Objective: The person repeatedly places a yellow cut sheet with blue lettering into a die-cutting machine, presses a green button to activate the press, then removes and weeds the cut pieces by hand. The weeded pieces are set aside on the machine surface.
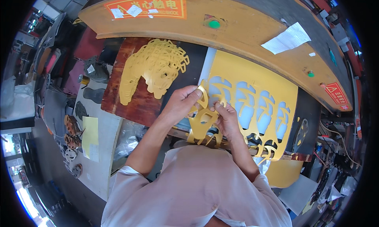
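Note:
My left hand (182,104) pinches a thin yellow cut-out piece (205,118) between thumb and fingers. On the other side, my right hand (227,117) is closed on the same piece or one joined to it; the overlap hides which. Beneath and to the right lies a large yellow sheet (252,69) with rows of shoe-upper-shaped openings, pale blue showing through them. Its near edge hangs in cut strips close to my body. Left of my hands, a heap of similar yellow cut pieces (152,71) is stacked in a curve on a reddish-brown board (112,89).
An orange machine beam (237,29) with green buttons (214,24) spans the far side, a white paper (287,38) on it. A grey side table (103,148) at left carries a yellow sheet (90,136) and metal cutting dies (71,125). Another die (302,132) lies at right.

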Available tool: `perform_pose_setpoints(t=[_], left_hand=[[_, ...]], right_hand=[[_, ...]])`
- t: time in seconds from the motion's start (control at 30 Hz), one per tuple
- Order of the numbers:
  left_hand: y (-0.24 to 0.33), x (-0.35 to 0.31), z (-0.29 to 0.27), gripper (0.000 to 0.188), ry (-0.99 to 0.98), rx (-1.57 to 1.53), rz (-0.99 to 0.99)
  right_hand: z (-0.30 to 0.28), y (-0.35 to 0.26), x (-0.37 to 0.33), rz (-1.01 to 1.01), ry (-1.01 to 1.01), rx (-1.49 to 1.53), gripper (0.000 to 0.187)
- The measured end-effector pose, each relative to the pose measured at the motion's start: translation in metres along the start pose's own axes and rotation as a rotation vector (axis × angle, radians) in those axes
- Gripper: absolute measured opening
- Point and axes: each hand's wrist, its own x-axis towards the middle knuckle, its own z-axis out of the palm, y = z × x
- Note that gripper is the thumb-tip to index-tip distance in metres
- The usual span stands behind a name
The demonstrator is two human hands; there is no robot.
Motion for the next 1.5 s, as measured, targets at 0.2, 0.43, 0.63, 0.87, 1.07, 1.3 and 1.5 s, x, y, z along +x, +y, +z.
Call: perform_pose_setpoints(t=[0.2,0.43,0.63,0.87,1.07,1.3,1.5], left_hand=[[0.037,0.022,-0.055,0.045,0.014,0.274,0.155],[0.025,0.113,-0.150,0.039,0.146,0.390,0.248],[-0.062,0.129,-0.181,0.044,0.726,1.277,0.300],[-0.123,0.114,-0.144,0.043,0.565,1.493,0.642],[-0.104,0.111,-0.126,0.033,0.646,1.221,0.597],[-0.116,0.098,-0.030,0.021,0.584,1.017,0.650],[-0.084,0.129,-0.078,0.017,0.858,1.001,0.371]], right_hand=[[-0.029,0.008,0.001,-0.058,0.136,-0.100,0.015],[-0.046,0.022,-0.019,-0.036,0.197,-0.170,0.016],[-0.048,0.019,-0.052,-0.042,0.287,-0.268,0.021],[-0.041,-0.009,-0.087,-0.033,0.288,-0.476,0.021],[-0.056,-0.025,-0.096,-0.076,0.217,-0.586,0.023],[-0.133,-0.043,-0.133,-0.138,0.161,-0.504,0.020],[-0.216,-0.091,-0.173,-0.133,0.256,-0.560,0.019]])
